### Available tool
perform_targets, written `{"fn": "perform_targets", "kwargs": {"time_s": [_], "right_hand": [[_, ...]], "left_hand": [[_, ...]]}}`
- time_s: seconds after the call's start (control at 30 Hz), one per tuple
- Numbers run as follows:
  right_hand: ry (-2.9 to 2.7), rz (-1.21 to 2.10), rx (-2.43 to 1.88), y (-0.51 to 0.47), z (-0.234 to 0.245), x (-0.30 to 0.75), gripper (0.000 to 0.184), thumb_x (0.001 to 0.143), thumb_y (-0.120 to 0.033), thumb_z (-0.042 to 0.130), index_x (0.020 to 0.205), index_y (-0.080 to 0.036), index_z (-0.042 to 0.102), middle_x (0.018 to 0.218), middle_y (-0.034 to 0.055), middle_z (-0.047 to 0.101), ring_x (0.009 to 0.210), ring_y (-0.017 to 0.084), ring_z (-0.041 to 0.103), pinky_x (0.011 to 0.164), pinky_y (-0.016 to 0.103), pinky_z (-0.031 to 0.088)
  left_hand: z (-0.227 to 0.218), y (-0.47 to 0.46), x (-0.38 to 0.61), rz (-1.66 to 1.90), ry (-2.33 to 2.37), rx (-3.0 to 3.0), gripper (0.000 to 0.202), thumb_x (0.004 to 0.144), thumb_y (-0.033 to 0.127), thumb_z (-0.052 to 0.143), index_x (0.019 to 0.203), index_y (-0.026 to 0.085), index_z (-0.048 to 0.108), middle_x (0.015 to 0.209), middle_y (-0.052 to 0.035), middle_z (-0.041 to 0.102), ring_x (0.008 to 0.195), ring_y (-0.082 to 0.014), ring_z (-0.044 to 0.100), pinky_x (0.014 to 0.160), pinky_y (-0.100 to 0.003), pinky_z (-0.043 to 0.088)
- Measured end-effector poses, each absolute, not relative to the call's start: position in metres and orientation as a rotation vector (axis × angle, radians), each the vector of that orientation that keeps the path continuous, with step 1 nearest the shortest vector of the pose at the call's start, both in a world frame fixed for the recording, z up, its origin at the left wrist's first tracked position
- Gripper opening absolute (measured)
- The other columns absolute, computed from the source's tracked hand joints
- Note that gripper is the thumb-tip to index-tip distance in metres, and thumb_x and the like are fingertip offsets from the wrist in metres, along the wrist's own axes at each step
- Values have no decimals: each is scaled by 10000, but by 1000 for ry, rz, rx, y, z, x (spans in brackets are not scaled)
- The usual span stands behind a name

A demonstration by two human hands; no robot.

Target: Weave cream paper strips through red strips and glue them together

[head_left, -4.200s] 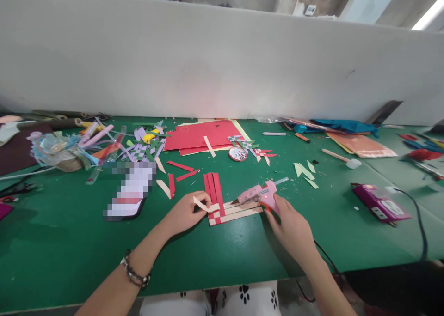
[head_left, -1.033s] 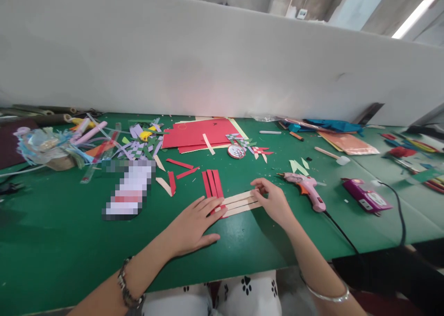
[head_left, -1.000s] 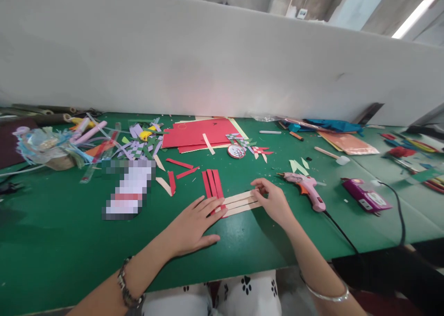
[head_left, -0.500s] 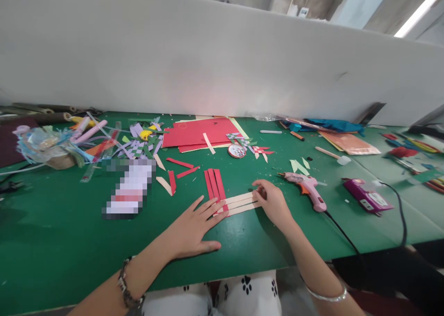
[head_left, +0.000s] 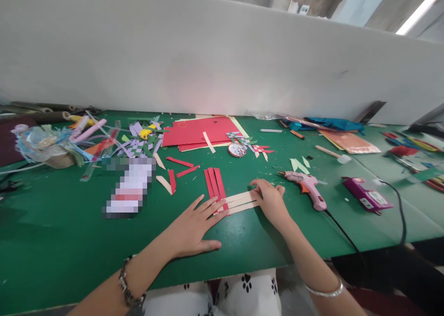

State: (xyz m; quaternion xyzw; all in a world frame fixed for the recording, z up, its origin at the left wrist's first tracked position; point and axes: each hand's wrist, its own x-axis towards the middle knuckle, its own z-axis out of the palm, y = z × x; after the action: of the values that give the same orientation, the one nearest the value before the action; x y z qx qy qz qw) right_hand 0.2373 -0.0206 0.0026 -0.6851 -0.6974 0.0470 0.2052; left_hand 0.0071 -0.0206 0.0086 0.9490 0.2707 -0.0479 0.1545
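Note:
Near the table's front edge, my left hand (head_left: 196, 230) lies flat with its fingers spread. Its fingertips press on the corner where red paper strips (head_left: 215, 183) cross cream paper strips (head_left: 241, 202). The red strips point away from me and the cream ones run to the right; the crossing is partly covered by the fingers. At the right end of the cream strips, my right hand (head_left: 272, 203) has its fingers bent and closed around the strip ends. What lies under those fingers is partly hidden.
A pink glue gun (head_left: 307, 186) with a black cord lies to the right, beside a purple device (head_left: 367, 196). Red paper sheets (head_left: 194, 133) lie at the back. Loose paper strips and scraps (head_left: 138, 140) are heaped on the left. A white partition (head_left: 215, 57) stands behind the table.
My right hand has shifted slightly at the strip ends, and one more finger now shows out to the right. My left hand stays in place on the crossing.

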Motion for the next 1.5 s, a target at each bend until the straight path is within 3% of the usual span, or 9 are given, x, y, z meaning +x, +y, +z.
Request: {"fn": "perform_targets", "kwargs": {"time_s": [0.23,0.37,0.47,0.6,0.73,0.87,1.1,1.4,1.5], "right_hand": [[-1976,31,-1940,-19,0,238,222,743,-109,386,839,-188,570,774,33,615,679,168,549,624,289,253],[-1933,-77,-1998,-23,9,238,239,771,-124,370,867,-170,584,815,74,623,785,219,547,659,331,261],[-1965,-156,-1967,-39,16,229,291,836,-198,334,1012,-176,564,991,109,615,909,238,526,749,385,258],[-2412,-71,-1640,-65,11,208,440,878,-392,286,1256,-198,398,1297,78,447,1170,208,382,918,403,190],[-2512,91,-1639,-75,0,198,574,859,-518,223,1320,-187,308,1359,68,352,1232,206,313,993,464,66],[-2444,99,-1723,-73,-4,205,567,858,-520,217,1316,-201,317,1358,67,351,1219,220,339,999,517,-5],[-2251,-7,-1863,-72,-5,222,465,867,-471,263,1229,-232,428,1269,56,478,1149,227,422,978,552,-72],[-2063,-359,-1824,-68,1,222,400,881,-382,240,1032,-190,557,1033,103,590,986,223,514,961,519,56],[-2230,-286,-1690,-66,2,208,379,874,-401,272,1061,-206,537,1049,88,587,998,214,501,964,489,76]], "left_hand": [[11,-21,8,-117,789,2735,609,833,533,362,1345,225,242,1428,-62,167,1295,-249,191,1041,-479,127],[10,-21,7,-111,788,2746,612,834,531,364,1344,214,247,1424,-71,182,1291,-254,201,1037,-483,139],[7,-21,7,-62,777,2770,603,830,530,373,1334,215,273,1413,-77,229,1284,-254,224,1033,-481,149],[2,-21,6,-7,774,2803,604,826,538,374,1329,217,283,1394,-87,281,1274,-254,253,1028,-476,163],[2,-21,6,-35,781,2804,614,833,557,331,1328,196,289,1391,-99,284,1273,-260,253,1025,-483,159],[4,-21,6,-42,778,2819,614,833,562,324,1328,200,289,1386,-96,298,1265,-262,270,1022,-486,160],[3,-22,4,-13,775,2824,609,839,548,328,1348,228,232,1412,-66,242,1276,-252,246,1025,-478,159],[7,-22,8,-65,795,2797,594,834,516,378,1340,232,252,1415,-60,227,1282,-245,235,1033,-479,156],[7,-22,8,-63,802,2788,590,835,524,368,1332,219,278,1404,-71,259,1276,-256,245,1031,-485,153]]}}
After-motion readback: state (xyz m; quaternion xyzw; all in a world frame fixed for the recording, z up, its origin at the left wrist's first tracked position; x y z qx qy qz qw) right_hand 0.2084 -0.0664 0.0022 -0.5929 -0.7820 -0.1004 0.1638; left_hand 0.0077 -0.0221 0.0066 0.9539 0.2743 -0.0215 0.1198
